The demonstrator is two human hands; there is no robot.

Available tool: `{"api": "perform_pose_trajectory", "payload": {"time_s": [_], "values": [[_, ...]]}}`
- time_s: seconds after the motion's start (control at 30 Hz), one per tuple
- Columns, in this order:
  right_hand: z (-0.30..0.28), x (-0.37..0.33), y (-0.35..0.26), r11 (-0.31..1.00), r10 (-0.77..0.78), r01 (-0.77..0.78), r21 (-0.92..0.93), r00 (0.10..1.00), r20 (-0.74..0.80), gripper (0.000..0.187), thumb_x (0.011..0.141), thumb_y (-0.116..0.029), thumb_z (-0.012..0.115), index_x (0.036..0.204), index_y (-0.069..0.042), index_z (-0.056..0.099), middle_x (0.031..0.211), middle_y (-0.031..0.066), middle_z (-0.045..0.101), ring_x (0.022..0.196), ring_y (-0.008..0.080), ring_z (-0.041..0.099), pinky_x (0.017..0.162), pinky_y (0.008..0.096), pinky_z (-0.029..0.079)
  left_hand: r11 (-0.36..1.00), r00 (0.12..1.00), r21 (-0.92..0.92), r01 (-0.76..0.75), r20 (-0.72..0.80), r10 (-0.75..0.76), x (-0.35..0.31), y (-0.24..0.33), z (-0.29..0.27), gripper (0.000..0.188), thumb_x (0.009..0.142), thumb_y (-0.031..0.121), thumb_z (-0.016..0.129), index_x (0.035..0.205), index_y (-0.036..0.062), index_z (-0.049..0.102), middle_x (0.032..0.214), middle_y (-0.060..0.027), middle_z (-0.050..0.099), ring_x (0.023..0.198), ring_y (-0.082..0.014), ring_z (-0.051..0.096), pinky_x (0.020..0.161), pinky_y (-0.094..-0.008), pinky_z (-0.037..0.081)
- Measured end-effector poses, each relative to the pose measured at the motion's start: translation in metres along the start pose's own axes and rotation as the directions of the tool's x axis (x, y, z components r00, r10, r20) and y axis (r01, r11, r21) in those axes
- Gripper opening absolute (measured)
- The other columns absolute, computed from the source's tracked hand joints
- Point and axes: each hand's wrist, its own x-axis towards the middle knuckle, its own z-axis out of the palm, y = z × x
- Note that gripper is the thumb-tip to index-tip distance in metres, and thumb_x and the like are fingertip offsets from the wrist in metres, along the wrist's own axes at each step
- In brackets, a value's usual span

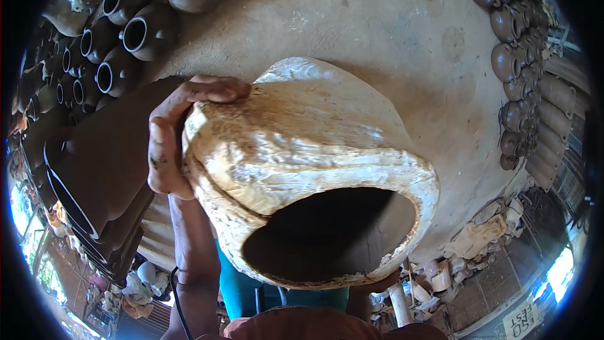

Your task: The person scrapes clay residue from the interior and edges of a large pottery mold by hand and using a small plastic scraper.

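A large cream-white plaster mould (302,119), rough on its outside, is raised in front of me and tilted so that its wide oval opening faces me. The inside lies mostly in dark shadow. A seam line runs down the mould's left side to the opening. My left hand (168,132) grips that left side, thumb and fingers curled round the edge. Under the lower right rim, a small part of my right hand (382,283) shows against the mould; its fingers are mostly hidden.
Rows of dark clay pots (141,34) stand at the upper left, more pots (506,60) along the right. Large dark curved sheets (107,157) are stacked left of my left arm. Corrugated sheets (553,126) lie at far right, with a heap of broken pieces (478,239) at lower right.
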Motion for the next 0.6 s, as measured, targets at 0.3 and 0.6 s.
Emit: {"api": "perform_pose_trajectory", "payload": {"time_s": [0.3, 0.6], "values": [[0.004, -0.027, -0.008, 0.991, -0.080, 0.070, -0.111, 0.993, -0.089, 0.075, 0.094, -0.060, 0.058, 0.125, 0.008, 0.057, 0.109, 0.0187, 0.062, 0.099, 0.0318, 0.066, 0.083, 0.0447, 0.056, 0.997, 0.991, -0.026, -0.077, 0.110, 0.079, 0.005, -0.013, -0.010, 0.073, 0.090, 0.057, 0.051, 0.109, -0.0111, 0.067, 0.108, -0.0256, 0.068, 0.111, -0.0368, 0.064, 0.105, -0.0467, 0.043], [0.010, -0.050, 0.005, 0.946, -0.157, 0.148, -0.287, 0.987, -0.009, 0.070, 0.097, -0.056, 0.060, 0.126, 0.008, 0.055, 0.108, 0.0195, 0.062, 0.094, 0.0314, 0.066, 0.081, 0.0452, 0.058, 0.982, 0.997, -0.186, 0.032, 0.075, -0.018, -0.014, -0.001, -0.016, 0.059, 0.088, 0.046, 0.061, 0.111, -0.0083, 0.066, 0.104, -0.0166, 0.069, 0.097, -0.0222, 0.066, 0.087, -0.0337, 0.051]]}}
